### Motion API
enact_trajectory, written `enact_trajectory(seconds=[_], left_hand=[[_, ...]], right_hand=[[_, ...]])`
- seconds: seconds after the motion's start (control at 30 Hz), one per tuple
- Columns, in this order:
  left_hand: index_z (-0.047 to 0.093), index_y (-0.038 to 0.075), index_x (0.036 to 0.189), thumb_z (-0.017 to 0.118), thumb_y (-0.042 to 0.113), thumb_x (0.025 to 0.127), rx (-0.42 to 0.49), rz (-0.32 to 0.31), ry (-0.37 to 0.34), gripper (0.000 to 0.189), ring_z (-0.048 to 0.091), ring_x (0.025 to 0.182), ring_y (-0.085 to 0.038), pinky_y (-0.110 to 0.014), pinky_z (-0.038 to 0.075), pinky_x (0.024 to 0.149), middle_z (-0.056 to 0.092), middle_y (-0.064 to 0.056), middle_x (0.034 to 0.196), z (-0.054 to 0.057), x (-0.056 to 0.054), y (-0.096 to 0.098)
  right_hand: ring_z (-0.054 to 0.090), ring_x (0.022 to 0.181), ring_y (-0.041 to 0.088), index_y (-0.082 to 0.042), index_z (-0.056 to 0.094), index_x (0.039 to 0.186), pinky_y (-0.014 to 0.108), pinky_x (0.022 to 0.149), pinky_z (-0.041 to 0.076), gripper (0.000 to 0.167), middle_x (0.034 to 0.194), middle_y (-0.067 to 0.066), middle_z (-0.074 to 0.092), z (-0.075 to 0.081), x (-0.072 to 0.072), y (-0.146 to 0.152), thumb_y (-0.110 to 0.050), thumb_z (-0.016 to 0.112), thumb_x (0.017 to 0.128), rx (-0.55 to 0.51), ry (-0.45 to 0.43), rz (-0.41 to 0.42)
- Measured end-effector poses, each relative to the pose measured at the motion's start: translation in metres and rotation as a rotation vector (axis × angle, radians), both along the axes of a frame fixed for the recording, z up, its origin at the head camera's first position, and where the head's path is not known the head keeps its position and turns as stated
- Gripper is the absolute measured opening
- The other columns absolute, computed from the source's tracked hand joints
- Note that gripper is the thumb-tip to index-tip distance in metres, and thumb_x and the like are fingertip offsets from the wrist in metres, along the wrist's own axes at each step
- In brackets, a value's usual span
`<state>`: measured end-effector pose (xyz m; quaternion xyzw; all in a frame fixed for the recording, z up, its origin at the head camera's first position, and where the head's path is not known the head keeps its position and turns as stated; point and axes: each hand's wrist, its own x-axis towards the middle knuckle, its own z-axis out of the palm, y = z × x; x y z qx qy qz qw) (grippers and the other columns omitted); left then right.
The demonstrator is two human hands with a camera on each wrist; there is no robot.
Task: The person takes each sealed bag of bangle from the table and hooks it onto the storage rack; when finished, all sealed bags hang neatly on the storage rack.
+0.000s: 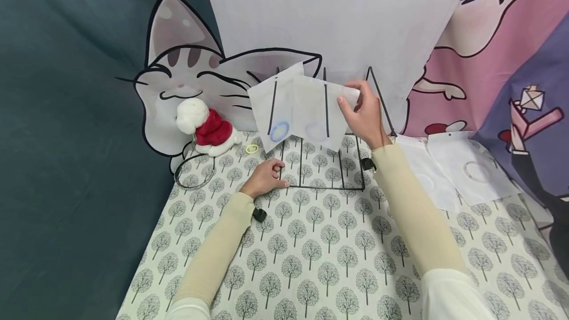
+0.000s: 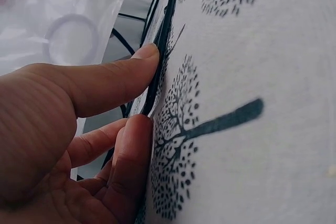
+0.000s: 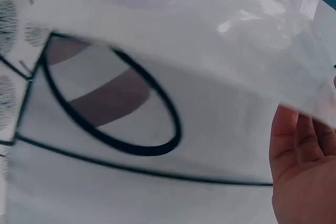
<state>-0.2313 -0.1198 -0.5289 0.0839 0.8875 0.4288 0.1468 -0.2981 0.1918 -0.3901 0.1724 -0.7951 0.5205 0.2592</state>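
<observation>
A black wire rack (image 1: 326,188) stands on the tree-print cloth. My left hand (image 1: 264,179) pinches its front left corner; the thumb lies along the wire in the left wrist view. Two translucent white bags hang side by side on the rack's prongs. The left bag (image 1: 266,102) contains a blue ring. Inside the right bag (image 1: 306,98) a pale purple ring shows faintly. My right hand (image 1: 366,117) holds that bag's upper right corner between thumb and fingers. In the right wrist view the bag's film partly hides the fingers.
A white plush toy (image 1: 213,130) in red clothing sits at the back left. Near it lie a yellow ring (image 1: 252,153) and a black hoop (image 1: 178,179). More white bags (image 1: 458,149) lie at right, one showing a ring. Printed fabric hangs behind.
</observation>
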Motion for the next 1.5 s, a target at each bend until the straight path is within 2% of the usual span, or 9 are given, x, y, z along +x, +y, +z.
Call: enact_trajectory(seconds=[0.07,0.23,0.5,0.67,0.77,0.87,1.0,1.3,1.5], left_hand=[[0.063,0.011,0.141,0.094,0.024,0.079,0.001,0.003,-0.002,0.07,0.062,0.101,-0.021,-0.043,0.055,0.096,0.064,-0.009,0.128,0.0,0.0,0.0],[0.062,0.012,0.141,0.095,0.024,0.079,0.006,0.006,-0.012,0.071,0.062,0.102,-0.021,-0.043,0.055,0.096,0.063,-0.008,0.128,-0.001,0.0,0.0],[0.062,0.012,0.141,0.094,0.026,0.079,0.015,0.006,-0.007,0.071,0.062,0.101,-0.021,-0.043,0.055,0.097,0.064,-0.007,0.128,-0.003,-0.001,-0.001],[0.062,0.012,0.141,0.094,0.025,0.08,0.011,0.011,-0.005,0.07,0.062,0.102,-0.022,-0.045,0.054,0.097,0.063,-0.007,0.128,-0.001,0.0,-0.001],[0.062,0.012,0.141,0.094,0.024,0.08,0.011,0.017,-0.009,0.07,0.061,0.103,-0.022,-0.045,0.054,0.098,0.063,-0.007,0.128,0.0,0.002,0.0],[0.062,0.012,0.142,0.094,0.024,0.081,0.014,0.017,-0.012,0.07,0.061,0.103,-0.021,-0.045,0.054,0.098,0.063,-0.007,0.128,-0.001,0.002,0.0],[0.062,0.012,0.142,0.093,0.024,0.082,0.014,0.01,-0.007,0.069,0.061,0.102,-0.021,-0.044,0.054,0.096,0.062,-0.007,0.127,-0.001,0.002,-0.001],[0.063,0.012,0.141,0.094,0.023,0.081,0.036,0.017,-0.011,0.068,0.06,0.099,-0.021,-0.044,0.053,0.096,0.062,-0.007,0.125,-0.002,0.0,-0.003],[0.063,0.012,0.141,0.094,0.024,0.08,0.027,0.002,-0.006,0.069,0.06,0.098,-0.02,-0.043,0.054,0.096,0.063,-0.006,0.124,-0.004,0.001,-0.002]], right_hand=[[0.059,0.066,0.012,-0.001,0.06,0.13,0.02,0.057,0.049,0.035,0.092,0.008,0.07,-0.006,0.004,0.006,-0.014,0.072,0.099,-0.02,-0.05,0.015],[0.064,0.083,0.004,-0.003,0.061,0.124,0.017,0.074,0.053,0.031,0.098,0.007,0.071,-0.021,0.011,0.026,-0.022,0.07,0.102,0.015,-0.14,-0.02],[0.065,0.085,-0.004,-0.001,0.069,0.12,0.012,0.075,0.053,0.03,0.102,0.01,0.074,-0.054,0.008,0.085,-0.025,0.069,0.103,0.097,-0.17,-0.139],[0.058,0.086,-0.011,-0.002,0.069,0.118,0.008,0.079,0.047,0.026,0.109,0.017,0.074,-0.072,0.009,0.129,-0.023,0.067,0.103,0.213,-0.236,-0.233],[0.062,0.095,0.0,-0.003,0.067,0.124,0.015,0.085,0.049,0.032,0.119,0.019,0.074,-0.083,0.012,0.154,-0.028,0.066,0.104,0.271,-0.347,-0.255],[0.065,0.111,0.022,-0.003,0.063,0.133,0.034,0.1,0.052,0.042,0.129,0.021,0.07,-0.094,0.017,0.179,-0.035,0.064,0.106,0.315,-0.466,-0.238],[0.059,0.125,0.041,0.001,0.056,0.14,0.057,0.11,0.045,0.055,0.137,0.025,0.063,-0.105,0.018,0.209,-0.043,0.06,0.106,0.326,-0.558,-0.257],[0.04,0.142,0.049,0.001,0.041,0.157,0.062,0.117,0.036,0.075,0.157,0.032,0.041,-0.119,0.021,0.27,-0.048,0.059,0.103,0.24,-0.686,-0.486],[0.029,0.152,0.054,0.004,0.02,0.165,0.065,0.126,0.026,0.095,0.166,0.036,0.025,-0.127,0.028,0.302,-0.051,0.063,0.1,0.229,-0.787,-0.515]])
